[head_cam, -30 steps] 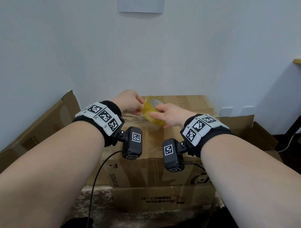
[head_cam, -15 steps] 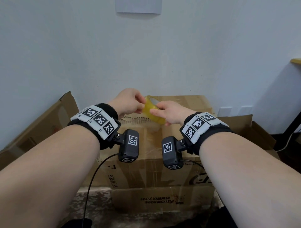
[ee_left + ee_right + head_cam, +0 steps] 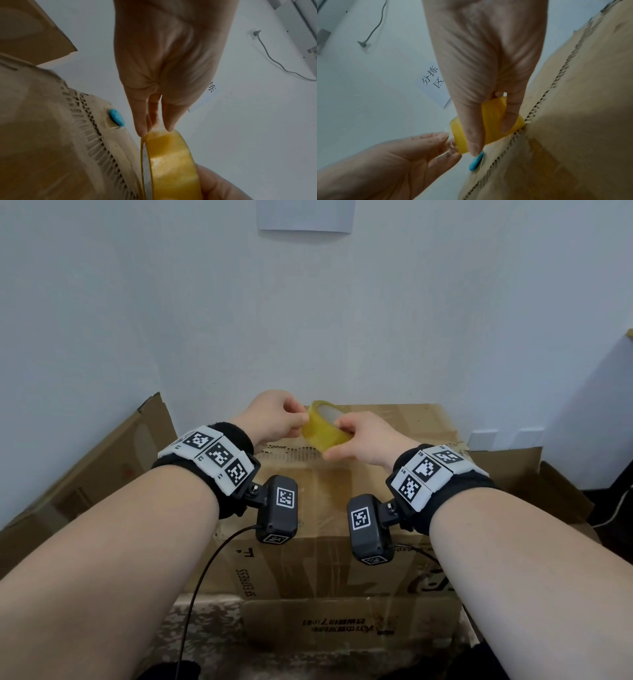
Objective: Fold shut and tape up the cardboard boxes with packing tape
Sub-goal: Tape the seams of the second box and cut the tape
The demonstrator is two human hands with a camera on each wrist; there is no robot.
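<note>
The right hand (image 3: 363, 440) grips the tape roll (image 3: 325, 428) between thumb and fingers, held just above the closed box (image 3: 325, 542). The left hand (image 3: 270, 419) pinches the tape's loose end at the roll's edge. A blue blob (image 3: 476, 161) sits on the box's corrugated edge beside them.

My bare forearms end in black wristbands (image 3: 236, 436) carrying white plates with black square-code markers (image 3: 219, 455). A black camera block (image 3: 277, 508) hangs under each wrist; a thin black cable (image 3: 202, 577) trails from the left.

Yellow tape roll (image 3: 325, 430) held on edge above closed brown cardboard box (image 3: 404, 436)
</note>
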